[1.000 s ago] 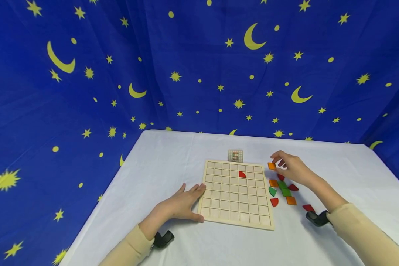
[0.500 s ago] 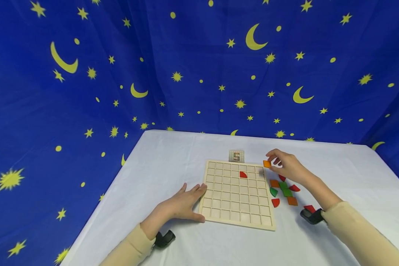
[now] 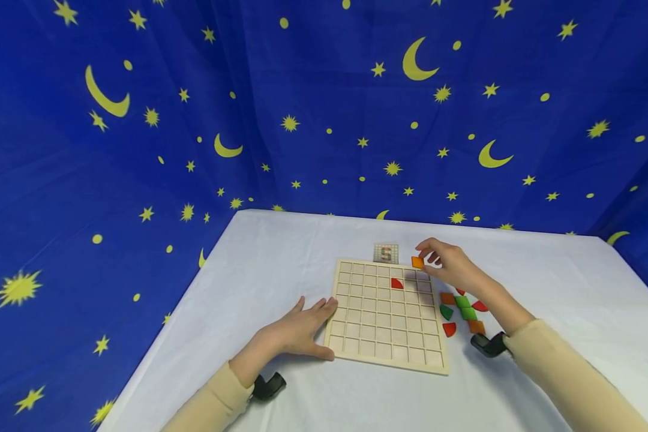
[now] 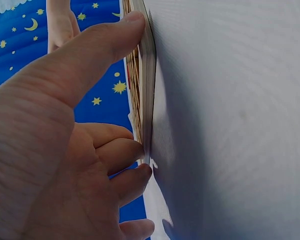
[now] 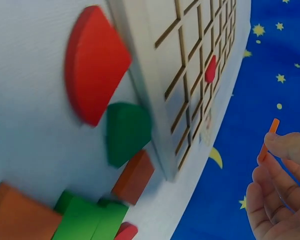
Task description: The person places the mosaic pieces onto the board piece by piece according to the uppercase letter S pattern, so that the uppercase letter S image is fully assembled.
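Note:
An orange square tile (image 3: 418, 262) is pinched between the thumb and finger of my right hand (image 3: 450, 264), raised over the far right corner of the wooden grid board (image 3: 384, 358). In the right wrist view the same tile (image 5: 268, 139) appears edge-on. One red quarter-circle tile (image 3: 396, 283) sits in a cell toward the board's far side. My left hand (image 3: 297, 330) rests at the board's left edge with fingers spread. The left wrist view has its thumb (image 4: 127, 30) and fingertips touching the board's side.
Right of the board lie loose tiles: a green quarter-circle (image 3: 446, 312), a red quarter-circle (image 3: 450, 329), green squares (image 3: 465, 307), orange squares (image 3: 476, 327) and more red pieces. Behind the board is a small pattern card (image 3: 386, 253). A blue star-and-moon cloth (image 3: 324, 108) hangs beyond the white table.
My right hand has carried the orange tile leftward from beside the loose pieces to above the board's far right corner. The left hand stays at the board's edge.

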`<act>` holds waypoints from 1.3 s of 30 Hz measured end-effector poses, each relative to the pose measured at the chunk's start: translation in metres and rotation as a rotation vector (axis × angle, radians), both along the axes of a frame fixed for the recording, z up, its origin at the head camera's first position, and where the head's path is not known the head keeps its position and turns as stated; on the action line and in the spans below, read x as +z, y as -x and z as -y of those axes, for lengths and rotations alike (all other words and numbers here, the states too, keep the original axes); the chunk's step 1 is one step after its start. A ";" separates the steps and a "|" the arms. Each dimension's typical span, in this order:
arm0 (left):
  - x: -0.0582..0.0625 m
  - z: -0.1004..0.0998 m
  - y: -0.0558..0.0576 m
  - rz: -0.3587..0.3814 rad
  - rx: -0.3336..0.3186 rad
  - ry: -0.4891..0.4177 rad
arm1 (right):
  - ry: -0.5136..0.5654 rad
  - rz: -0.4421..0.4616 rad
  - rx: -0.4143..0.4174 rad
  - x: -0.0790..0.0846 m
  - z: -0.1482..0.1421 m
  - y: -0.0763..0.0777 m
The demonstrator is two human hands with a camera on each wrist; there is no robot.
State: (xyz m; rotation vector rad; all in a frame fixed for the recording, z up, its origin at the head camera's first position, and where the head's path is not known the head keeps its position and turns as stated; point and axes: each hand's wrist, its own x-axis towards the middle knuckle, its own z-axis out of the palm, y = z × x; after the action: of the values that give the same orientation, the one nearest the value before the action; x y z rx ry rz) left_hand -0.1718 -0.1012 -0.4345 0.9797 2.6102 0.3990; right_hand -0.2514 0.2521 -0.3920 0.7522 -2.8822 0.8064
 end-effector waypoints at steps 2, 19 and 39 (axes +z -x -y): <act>-0.001 0.000 0.000 0.002 0.000 -0.001 | 0.006 -0.003 0.010 0.001 0.004 0.001; -0.003 -0.001 -0.001 0.001 0.008 0.007 | 0.045 0.000 0.118 -0.006 0.029 0.004; -0.002 -0.001 0.000 -0.009 0.008 0.008 | 0.075 0.006 0.174 -0.018 0.049 0.011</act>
State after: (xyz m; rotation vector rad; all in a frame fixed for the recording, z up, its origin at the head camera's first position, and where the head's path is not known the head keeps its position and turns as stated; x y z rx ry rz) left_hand -0.1719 -0.1003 -0.4365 0.9707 2.6227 0.3866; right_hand -0.2622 0.2026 -0.4098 1.0041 -2.8024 0.9296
